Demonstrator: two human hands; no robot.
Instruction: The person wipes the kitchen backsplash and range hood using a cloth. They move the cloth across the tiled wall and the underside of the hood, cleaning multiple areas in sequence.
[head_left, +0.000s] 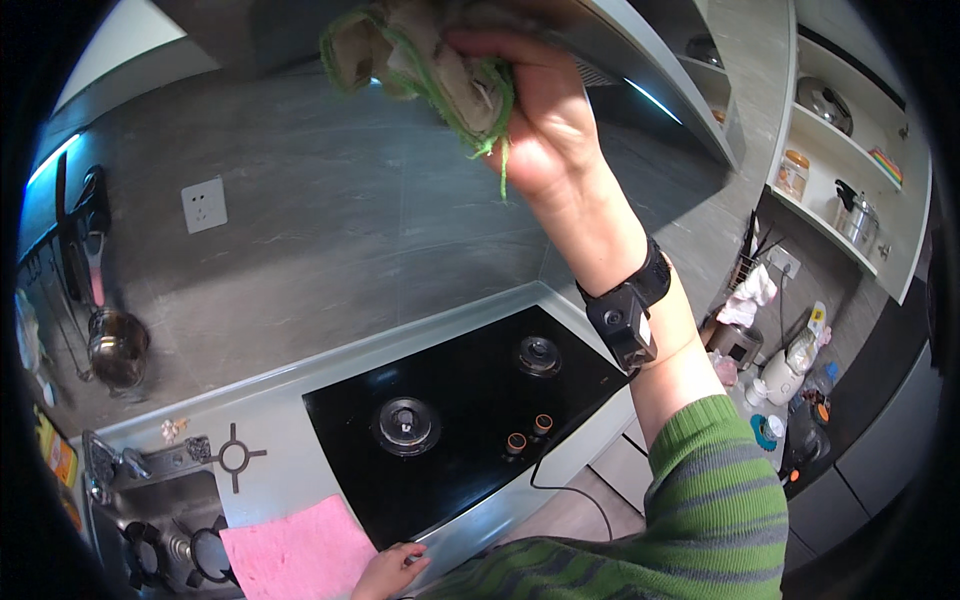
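Observation:
My right hand (551, 120) is raised at the top middle, closed on a beige cleaning cloth with green edging (442, 75), near the underside of the range hood (637, 45). Loose green threads hang from the cloth. Low in the view, my left hand (391, 571) rests at the counter's front edge, beside a pink cloth (300, 551) and the corner of the black gas hob (465, 465); it holds nothing that I can see. The hob's two burners (406, 426) show without pan supports.
A pan support (234, 456) lies on the counter by the sink (169, 499), where more supports sit. Utensils and a metal pot (118, 349) hang at the left. An open wall cabinet (832, 165) stands at the right, above small appliances. A black cable (577, 491) hangs before the hob.

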